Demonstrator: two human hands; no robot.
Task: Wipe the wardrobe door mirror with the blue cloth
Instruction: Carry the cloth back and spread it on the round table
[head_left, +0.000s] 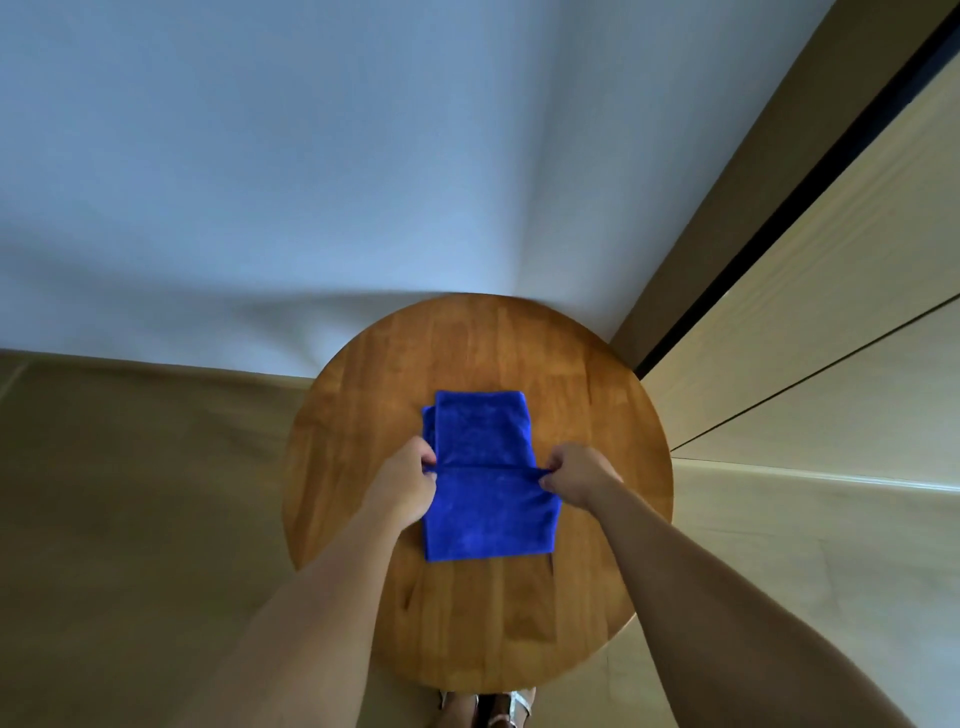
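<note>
A blue cloth (485, 483) lies folded on a round wooden table (587, 415), near its middle. My left hand (402, 480) pinches the cloth's left edge at a fold line across its middle. My right hand (576, 475) pinches the right end of the same fold. The pinched fold is raised slightly off the cloth beneath. No mirror is visible in this view.
A white wall (311, 182) rises behind the table. Light wooden wardrobe panels (831, 312) with a dark vertical gap stand at the right. Beige floor (130, 519) surrounds the table. Feet in sandals (488, 709) show below the table's near edge.
</note>
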